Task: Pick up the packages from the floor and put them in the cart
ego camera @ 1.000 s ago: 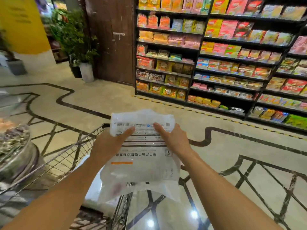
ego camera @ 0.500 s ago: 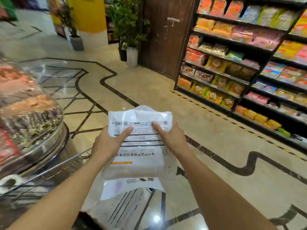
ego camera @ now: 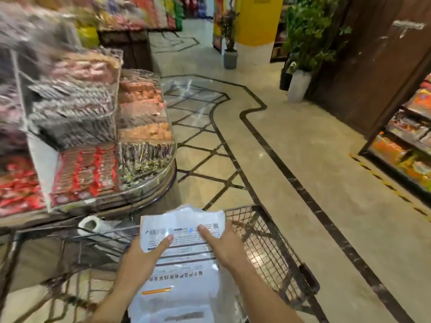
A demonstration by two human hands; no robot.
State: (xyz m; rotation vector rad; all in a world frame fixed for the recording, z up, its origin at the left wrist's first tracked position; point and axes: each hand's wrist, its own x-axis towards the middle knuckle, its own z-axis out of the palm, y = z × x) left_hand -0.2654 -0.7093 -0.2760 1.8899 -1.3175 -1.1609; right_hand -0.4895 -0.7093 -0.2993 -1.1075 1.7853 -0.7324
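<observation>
Overhead, crinkly plastic package [ego camera: 184,259], wire cart [ego camera: 268,241]

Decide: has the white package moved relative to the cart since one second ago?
Yes. The white package, held by the left hand and right hand, is now over the wire cart basket; earlier it overlapped only the cart's corner.

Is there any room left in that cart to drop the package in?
Both hands, left hand and right hand, hold the white package over the wire cart. The basket's right side, against the mesh wall, looks bare; the left holds a white bag.
</observation>
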